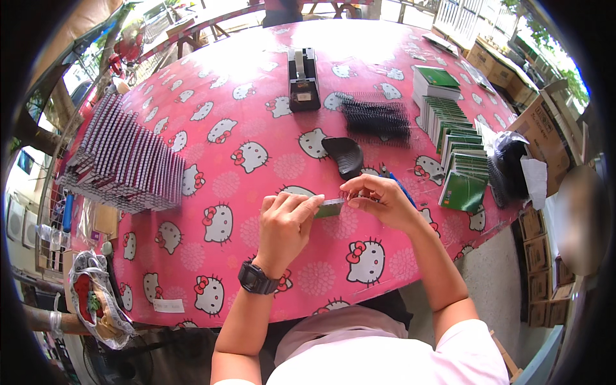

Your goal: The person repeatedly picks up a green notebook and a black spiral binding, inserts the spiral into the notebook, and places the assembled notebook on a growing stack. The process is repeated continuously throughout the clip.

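Note:
On a pink table my left hand (287, 224), with a black watch at its wrist, is closed on a small green-covered booklet (330, 209). My right hand (377, 196) has its fingertips pinched together at the booklet's right edge; what lies between them is too small to make out. Just beyond the hands rests a curved black piece (343, 157). Behind it lies a pile of black spiral binding coils (377, 120). A blue pen (402, 186), partly hidden, sits beyond my right hand.
Tall stacks of bound notebooks (122, 160) occupy the left side. Leaning green booklets (452, 131) form a row on the right, beside a black bundle in plastic (510, 168). A black tape dispenser (303, 83) stands farther back. Off the left corner hangs a plastic bag (97, 301).

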### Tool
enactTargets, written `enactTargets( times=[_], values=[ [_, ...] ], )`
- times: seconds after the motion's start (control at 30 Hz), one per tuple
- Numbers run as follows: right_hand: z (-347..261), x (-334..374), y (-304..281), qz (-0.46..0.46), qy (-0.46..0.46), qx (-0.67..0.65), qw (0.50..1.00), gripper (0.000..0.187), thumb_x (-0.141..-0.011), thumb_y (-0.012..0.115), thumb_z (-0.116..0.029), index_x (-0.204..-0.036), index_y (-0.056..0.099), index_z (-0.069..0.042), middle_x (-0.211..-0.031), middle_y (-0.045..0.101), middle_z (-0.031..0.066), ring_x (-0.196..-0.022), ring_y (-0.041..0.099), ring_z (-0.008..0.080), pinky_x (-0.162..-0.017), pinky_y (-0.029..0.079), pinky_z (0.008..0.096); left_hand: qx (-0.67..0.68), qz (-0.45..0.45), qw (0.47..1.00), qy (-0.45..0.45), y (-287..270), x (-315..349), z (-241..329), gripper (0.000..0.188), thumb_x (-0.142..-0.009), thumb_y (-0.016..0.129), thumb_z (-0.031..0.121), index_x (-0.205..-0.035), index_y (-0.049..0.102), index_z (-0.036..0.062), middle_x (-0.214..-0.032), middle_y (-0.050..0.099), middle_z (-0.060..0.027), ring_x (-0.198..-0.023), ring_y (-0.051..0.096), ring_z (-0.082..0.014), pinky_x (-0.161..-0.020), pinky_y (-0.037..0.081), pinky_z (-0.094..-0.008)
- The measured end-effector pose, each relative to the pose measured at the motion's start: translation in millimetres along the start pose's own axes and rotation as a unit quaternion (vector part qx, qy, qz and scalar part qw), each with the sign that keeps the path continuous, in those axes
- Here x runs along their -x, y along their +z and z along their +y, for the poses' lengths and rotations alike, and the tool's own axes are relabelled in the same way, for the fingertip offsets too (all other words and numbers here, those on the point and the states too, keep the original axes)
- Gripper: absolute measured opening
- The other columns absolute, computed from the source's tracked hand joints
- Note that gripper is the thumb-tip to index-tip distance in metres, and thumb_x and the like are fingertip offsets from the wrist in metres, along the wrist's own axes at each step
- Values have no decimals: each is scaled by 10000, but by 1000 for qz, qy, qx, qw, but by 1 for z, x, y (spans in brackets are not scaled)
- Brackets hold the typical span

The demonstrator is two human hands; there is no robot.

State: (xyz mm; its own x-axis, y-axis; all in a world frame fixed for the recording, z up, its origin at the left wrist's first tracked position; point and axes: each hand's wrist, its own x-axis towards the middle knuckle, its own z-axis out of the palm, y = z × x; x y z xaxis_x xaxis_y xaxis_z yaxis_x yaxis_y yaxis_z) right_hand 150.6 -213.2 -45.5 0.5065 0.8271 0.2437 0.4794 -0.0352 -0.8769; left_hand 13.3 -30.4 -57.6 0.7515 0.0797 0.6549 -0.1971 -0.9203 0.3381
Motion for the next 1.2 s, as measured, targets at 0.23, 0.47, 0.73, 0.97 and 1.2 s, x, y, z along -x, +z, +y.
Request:
enactTargets(
  times=[0.23,0.47,0.73,0.97,1.2],
  values=[
    [6,-3,8,92,-42,75,992,197,-811,669,-35,-1000,617,-47,-911,579,64,-778,597,164,-683,481,285,6,3,1000,-7,2,0,1,177,-773,704,115,-950,703,130,-826,669,12,-754,590,-164,-717,407,-318],
    [-3,-9,54,191,-33,174,965,239,-814,571,54,-1029,518,-34,-957,535,138,-856,601,325,-721,489,391,2,7,1000,-1,4,-1,1,181,-779,701,127,-960,705,130,-819,669,11,-761,596,-165,-720,410,-317],
    [4,-2,21,88,-37,11,995,243,-750,673,64,-966,631,-38,-912,603,49,-777,577,127,-696,485,264,2,13,1000,-10,5,0,0,130,-784,696,143,-914,688,134,-811,667,12,-756,597,-166,-719,407,-316],
    [-1,-6,18,58,-53,44,996,197,-707,709,72,-850,626,-35,-904,628,49,-827,596,137,-724,488,273,8,9,1000,-1,4,1,0,128,-788,688,143,-916,685,138,-798,664,20,-745,594,-164,-711,402,-315],
    [2,-6,10,11,-78,29,996,207,-735,659,82,-892,657,-53,-836,613,23,-842,582,141,-701,490,270,7,4,1000,4,3,1,-1,125,-791,684,135,-916,685,131,-792,661,20,-747,592,-166,-713,402,-320]
  ],
)
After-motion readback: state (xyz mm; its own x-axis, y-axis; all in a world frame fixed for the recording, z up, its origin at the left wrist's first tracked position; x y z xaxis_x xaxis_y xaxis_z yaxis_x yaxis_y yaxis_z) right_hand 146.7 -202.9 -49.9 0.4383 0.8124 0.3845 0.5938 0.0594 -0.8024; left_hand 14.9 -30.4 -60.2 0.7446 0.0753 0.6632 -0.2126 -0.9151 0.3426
